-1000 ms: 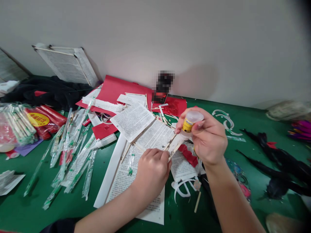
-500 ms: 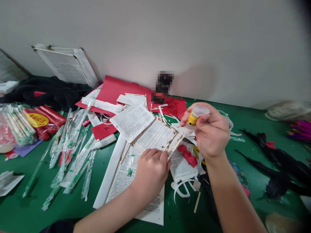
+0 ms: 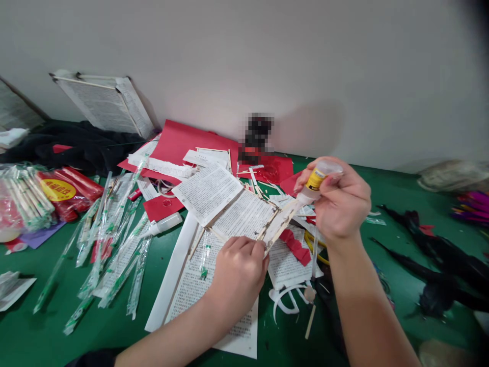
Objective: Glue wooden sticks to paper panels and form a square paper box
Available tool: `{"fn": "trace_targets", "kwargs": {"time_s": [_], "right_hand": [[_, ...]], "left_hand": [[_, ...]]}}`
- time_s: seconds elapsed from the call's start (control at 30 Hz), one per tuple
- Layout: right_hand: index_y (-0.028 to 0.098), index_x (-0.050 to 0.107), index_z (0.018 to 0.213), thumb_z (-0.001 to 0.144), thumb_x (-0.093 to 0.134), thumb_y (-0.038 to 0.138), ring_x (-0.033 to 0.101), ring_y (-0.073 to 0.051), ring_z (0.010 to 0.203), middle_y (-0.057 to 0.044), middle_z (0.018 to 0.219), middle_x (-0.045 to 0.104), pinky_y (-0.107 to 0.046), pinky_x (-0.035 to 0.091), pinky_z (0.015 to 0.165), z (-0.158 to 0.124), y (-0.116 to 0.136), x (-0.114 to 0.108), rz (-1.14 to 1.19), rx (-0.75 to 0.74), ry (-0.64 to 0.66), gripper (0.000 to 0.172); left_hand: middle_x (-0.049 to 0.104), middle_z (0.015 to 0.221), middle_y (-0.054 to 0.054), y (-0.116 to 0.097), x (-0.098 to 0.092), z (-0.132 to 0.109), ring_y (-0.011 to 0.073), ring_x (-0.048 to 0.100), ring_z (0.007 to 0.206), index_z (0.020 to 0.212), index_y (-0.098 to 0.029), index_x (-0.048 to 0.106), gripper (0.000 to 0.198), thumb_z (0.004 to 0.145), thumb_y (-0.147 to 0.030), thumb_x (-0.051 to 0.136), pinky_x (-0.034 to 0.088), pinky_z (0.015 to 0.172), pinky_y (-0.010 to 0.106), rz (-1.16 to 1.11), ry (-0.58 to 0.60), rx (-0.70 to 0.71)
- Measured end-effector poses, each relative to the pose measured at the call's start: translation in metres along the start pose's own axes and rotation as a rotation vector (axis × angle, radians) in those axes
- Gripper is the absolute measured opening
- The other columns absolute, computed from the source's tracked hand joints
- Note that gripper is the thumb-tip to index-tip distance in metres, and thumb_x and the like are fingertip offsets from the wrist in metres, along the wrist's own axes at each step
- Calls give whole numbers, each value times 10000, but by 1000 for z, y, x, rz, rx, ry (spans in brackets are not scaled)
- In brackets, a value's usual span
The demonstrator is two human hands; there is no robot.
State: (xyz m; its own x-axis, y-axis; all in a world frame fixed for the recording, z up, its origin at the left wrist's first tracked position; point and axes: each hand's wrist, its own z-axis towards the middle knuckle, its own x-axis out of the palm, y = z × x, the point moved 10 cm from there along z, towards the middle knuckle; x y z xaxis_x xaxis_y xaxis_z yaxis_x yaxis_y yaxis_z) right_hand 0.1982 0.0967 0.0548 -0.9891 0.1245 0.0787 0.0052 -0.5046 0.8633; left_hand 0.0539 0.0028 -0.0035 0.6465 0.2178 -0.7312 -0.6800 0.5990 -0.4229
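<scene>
1. Glue work at the middle of the green bench [image 3: 46,331]: the right hand [image 3: 342,204] tips a small glue bottle [image 3: 317,179] nozzle-down onto the outer stick [image 3: 280,224] of a paper-covered frame [image 3: 244,214].
2. The right fingers are wrapped around the bottle, squeezing it, with the wrist raised.
3. The left hand [image 3: 239,267] is closed in a pinch on the frame's near corner, holding it tilted off the bench.
4. Gluing along the stick looks to be underway; it calls for a steady frame and a light squeeze.
5. Wrapped sticks [image 3: 114,244] lie scattered toward the bench's left edge.
</scene>
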Motion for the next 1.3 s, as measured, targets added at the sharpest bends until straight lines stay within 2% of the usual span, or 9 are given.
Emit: {"fn": "trace_targets", "kwargs": {"time_s": [0.2,0.43,0.83,1.03,1.17,1.3], "right_hand": [[254,679,850,859,595,374,563,-184,557,-25,645,587,-355,473,532,-3,3,10,-2,-12,35,147],[195,664,871,863,589,306,599,-173,616,-18,657,587,-355,510,596,-5,2,15,20,-22,48,134],[270,683,831,860,600,321,574,-181,545,-18,647,592,-358,476,526,7,5,-2,-46,-79,-27,102],[210,658,848,862,597,319,565,-158,527,-12,645,604,-330,455,510,4,3,6,-40,-76,0,126],[184,653,828,846,608,268,584,-148,533,-9,648,607,-317,464,522,7,2,1,-22,-78,-31,97],[206,663,823,823,628,290,581,-159,529,-10,632,609,-327,476,516,12,2,-7,-31,-95,-56,91]], "left_hand": [[668,628,48,2,1,0,205,644,627,725,-146,589,208,889,-109,467,542,562,341,-5,-2,-7],[675,637,54,3,-1,0,211,650,630,732,-124,599,196,875,-92,469,551,566,352,-13,-3,-8],[669,633,48,3,-1,0,204,649,634,722,-139,592,207,885,-107,469,541,567,337,-2,0,-13],[668,633,49,4,-1,0,200,643,626,732,-143,592,210,889,-112,457,539,563,334,-3,1,-17],[671,638,54,4,-1,0,209,643,623,734,-136,597,198,874,-103,462,540,556,343,-6,1,-13],[667,632,51,3,0,1,203,642,619,735,-140,597,203,876,-97,457,540,559,339,-9,6,-12]]}}
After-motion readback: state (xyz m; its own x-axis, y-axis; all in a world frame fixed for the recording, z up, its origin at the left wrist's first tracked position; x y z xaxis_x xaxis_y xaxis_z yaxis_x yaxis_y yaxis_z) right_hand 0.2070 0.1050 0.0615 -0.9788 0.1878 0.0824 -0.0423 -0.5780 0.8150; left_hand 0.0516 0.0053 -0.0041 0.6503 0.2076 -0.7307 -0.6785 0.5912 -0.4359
